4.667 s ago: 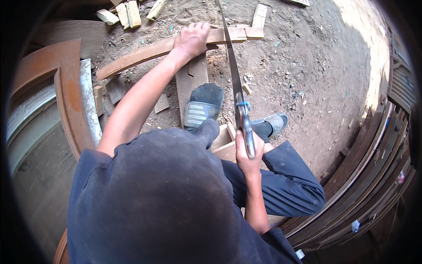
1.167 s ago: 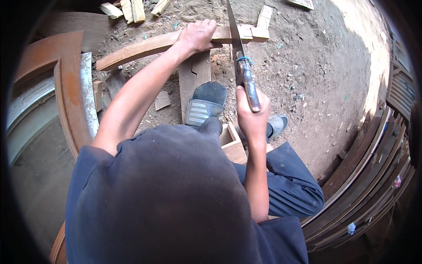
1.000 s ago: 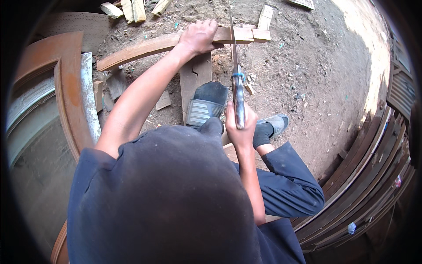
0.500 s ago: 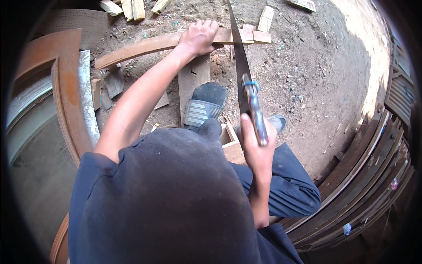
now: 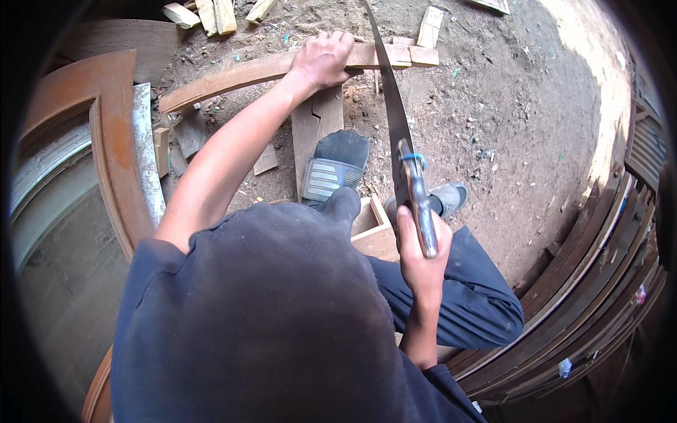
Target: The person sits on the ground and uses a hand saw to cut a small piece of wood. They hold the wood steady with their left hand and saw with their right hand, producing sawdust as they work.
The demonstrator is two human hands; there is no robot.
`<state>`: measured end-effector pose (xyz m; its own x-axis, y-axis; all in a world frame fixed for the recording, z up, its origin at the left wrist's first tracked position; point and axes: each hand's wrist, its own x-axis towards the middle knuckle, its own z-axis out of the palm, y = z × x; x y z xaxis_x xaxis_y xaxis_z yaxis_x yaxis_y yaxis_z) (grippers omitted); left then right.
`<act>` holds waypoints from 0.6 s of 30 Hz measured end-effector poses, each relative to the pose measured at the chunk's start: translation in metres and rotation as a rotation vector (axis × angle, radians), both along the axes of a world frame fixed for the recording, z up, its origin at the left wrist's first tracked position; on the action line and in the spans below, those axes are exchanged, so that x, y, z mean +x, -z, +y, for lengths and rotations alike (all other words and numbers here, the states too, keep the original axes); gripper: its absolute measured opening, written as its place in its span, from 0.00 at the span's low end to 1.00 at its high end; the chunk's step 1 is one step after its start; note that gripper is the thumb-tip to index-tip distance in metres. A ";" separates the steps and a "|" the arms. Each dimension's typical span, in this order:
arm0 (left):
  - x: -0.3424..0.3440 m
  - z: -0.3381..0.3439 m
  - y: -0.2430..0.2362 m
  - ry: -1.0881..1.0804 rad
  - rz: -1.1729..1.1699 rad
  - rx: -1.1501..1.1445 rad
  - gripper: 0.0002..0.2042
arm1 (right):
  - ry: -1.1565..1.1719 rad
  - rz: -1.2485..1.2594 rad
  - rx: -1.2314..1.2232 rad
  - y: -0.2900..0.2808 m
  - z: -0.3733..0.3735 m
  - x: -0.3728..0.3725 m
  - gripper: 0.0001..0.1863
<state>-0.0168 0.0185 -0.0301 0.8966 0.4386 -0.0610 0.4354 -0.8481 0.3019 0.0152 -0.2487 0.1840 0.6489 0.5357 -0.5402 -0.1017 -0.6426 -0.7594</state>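
Observation:
A long wooden bar (image 5: 236,79) lies crosswise at the far side, resting on an upright-running plank (image 5: 315,134). My left hand (image 5: 323,60) is closed over the bar and presses it down near its right part. In my right hand (image 5: 425,262) is the handle of a handsaw (image 5: 396,106), fingers wrapped round it. The saw's long blade crosses the bar to the right of my left hand, close to the bar's right end; how deep it sits in the wood I cannot tell. A blue band is tied round the handle's far end.
A sandalled foot (image 5: 335,166) stands on the plank, and a small wooden box (image 5: 374,225) is beside it. Brown wooden frames (image 5: 116,141) lean at the left. Long boards (image 5: 564,310) are stacked at the right. Wood offcuts (image 5: 224,15) lie on the dirt ground.
My right hand has drawn the saw back toward my body, so its handle sits lower. My left hand still holds the bar in the same place.

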 end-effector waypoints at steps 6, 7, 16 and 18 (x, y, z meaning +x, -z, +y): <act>0.000 -0.004 -0.004 -0.025 -0.003 -0.008 0.22 | 0.097 0.051 0.111 0.054 0.006 0.005 0.11; 0.000 -0.004 -0.003 0.006 0.023 -0.006 0.22 | 0.094 0.027 0.129 0.053 0.015 0.007 0.12; -0.016 -0.027 -0.002 0.086 0.113 -0.002 0.30 | 0.069 -0.044 0.189 0.053 -0.027 -0.012 0.09; -0.010 -0.044 -0.019 0.077 0.179 -0.082 0.31 | 0.083 -0.074 0.203 0.051 -0.041 -0.012 0.09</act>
<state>-0.0269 -0.0252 -0.0113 0.8989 0.3560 -0.2553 0.4230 -0.8568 0.2947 0.0034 -0.2894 0.1328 0.7293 0.5715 -0.3762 -0.0871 -0.4678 -0.8795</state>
